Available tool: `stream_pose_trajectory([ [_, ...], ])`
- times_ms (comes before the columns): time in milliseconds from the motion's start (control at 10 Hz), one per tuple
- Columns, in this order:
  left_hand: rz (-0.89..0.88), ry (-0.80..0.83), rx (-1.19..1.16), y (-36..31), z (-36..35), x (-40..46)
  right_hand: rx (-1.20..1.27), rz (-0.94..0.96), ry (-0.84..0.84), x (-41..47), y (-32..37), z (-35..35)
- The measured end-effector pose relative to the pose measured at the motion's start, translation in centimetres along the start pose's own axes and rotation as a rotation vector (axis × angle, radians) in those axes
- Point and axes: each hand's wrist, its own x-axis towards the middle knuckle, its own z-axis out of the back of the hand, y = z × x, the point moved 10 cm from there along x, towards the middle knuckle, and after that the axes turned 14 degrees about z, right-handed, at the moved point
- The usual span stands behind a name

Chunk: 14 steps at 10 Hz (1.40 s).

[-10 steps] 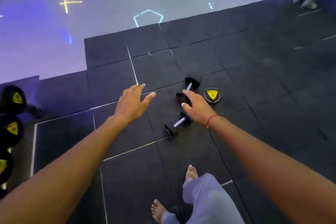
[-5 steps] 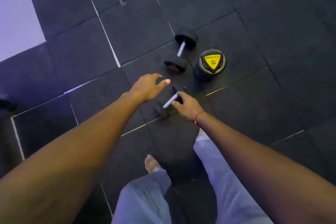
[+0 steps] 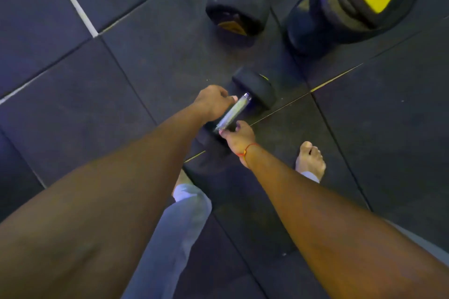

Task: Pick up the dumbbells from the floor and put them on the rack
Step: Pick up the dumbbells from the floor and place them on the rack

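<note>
A small black dumbbell point(image 3: 257, 88) with a steel handle lies on the dark rubber floor mats point(image 3: 121, 94), at the middle of the view. My left hand point(image 3: 212, 102) is on the handle's left side, thumb on the bar and fingers curled beneath. My right hand point(image 3: 239, 137), with a red thread at the wrist, pinches the handle's near end. My arms hide the dumbbell's near head. A second small dumbbell point(image 3: 237, 13) lies just beyond. A larger one marked 10 on a yellow label point(image 3: 359, 0) stands on end at the top right.
My bare right foot point(image 3: 311, 160) stands close to the right of the held dumbbell. My left leg in grey trousers point(image 3: 179, 226) is below it. Pale seam lines cross the mats. No rack shows in this view.
The view has dropped much closer to the floor. Both hands came down onto the nearest dumbbell's handle. The rack seen at the left one second ago is out of view.
</note>
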Motion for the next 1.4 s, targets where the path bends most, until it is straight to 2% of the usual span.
stream_pose_trajectory([
  [200,-0.026,0.138,0.021,-2.9,-6.1,6.9,0.247,-0.088,-0.155,6.4,-4.0,-2.9],
  [400,0.036,0.096,-0.110,-2.2,-4.6,6.0,0.184,-0.055,-0.234,4.7,-3.0,-2.2],
  [500,0.039,0.078,-0.373,-0.8,-1.8,1.7,-0.005,0.003,-0.237,2.5,-0.7,-0.8],
  [600,0.012,0.015,-0.673,0.9,1.7,-4.4,-0.158,0.112,-0.232,-1.1,4.8,1.5],
  [700,-0.094,-0.035,-0.920,1.3,5.3,-11.5,-0.214,0.245,-0.206,-5.1,10.8,3.0],
  [800,-0.108,-0.157,-1.031,2.3,9.2,-18.5,-0.231,0.326,-0.134,-9.8,16.3,3.7],
  [900,-0.127,-0.236,-1.149,2.8,13.4,-24.4,-0.328,0.390,0.010,-14.7,21.8,3.0],
  [1000,-0.198,-0.324,-1.257,4.3,18.2,-30.5,-0.145,0.498,0.088,-20.5,28.6,2.2],
  [1100,-0.210,-0.367,-1.385,6.2,25.0,-40.0,-0.591,0.506,0.249,-28.8,35.2,0.0],
  [1200,-0.231,-0.441,-1.484,10.9,30.6,-47.0,-0.669,0.793,0.227,-35.9,41.9,-3.9],
  [1400,-0.241,-0.521,-1.656,26.0,42.0,-58.8,-0.851,1.036,0.523,-52.4,50.7,-18.5],
])
